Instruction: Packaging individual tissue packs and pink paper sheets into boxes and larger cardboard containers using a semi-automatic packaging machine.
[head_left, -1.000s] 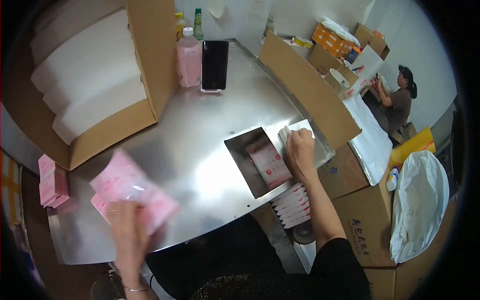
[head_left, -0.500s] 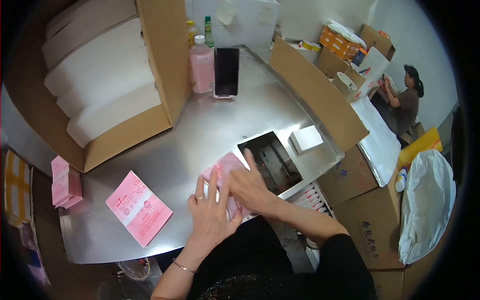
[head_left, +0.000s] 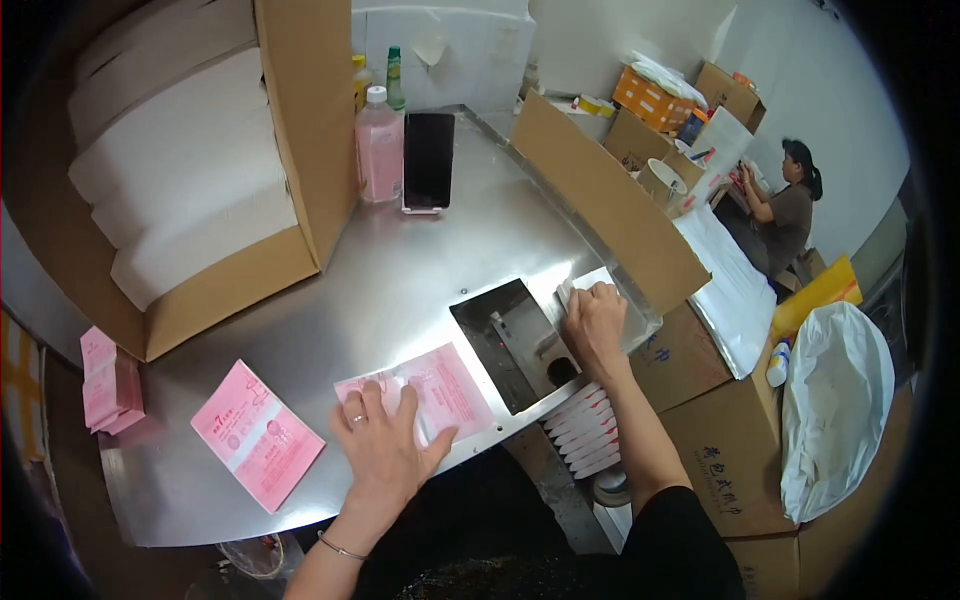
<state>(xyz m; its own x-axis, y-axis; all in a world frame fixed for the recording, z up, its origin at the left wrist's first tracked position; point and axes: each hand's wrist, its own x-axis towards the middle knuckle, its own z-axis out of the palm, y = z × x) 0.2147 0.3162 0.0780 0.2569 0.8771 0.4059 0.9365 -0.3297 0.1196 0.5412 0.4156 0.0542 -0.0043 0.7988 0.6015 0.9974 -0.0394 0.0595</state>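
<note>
My left hand [head_left: 385,435] rests with its fingers spread on a flat pink printed plastic packet [head_left: 445,385] at the table's near edge. To the right, my right hand [head_left: 597,320] is closed over a small white box-shaped block [head_left: 603,278], fingers curled at its near side and covering part of it. Between the two hands lies a rectangular opening [head_left: 500,345] in the metal table, with a dark inside and a metal part in it. Left of my left hand sits a stack of pink printed packets [head_left: 250,470] with a pale band across.
A large carton [head_left: 215,285] of white tissue stacks stands at the left. Behind are a phone on a stand [head_left: 428,165] and a bottle of pink liquid [head_left: 379,150]. More pink packets [head_left: 108,385] lie far left. White-and-red packs [head_left: 583,430] sit below the opening. A person [head_left: 790,205] sits at back right.
My right hand has left the pink packet and reached right onto the white block. The packet now lies flatter under my left hand. The whole view has shifted slightly.
</note>
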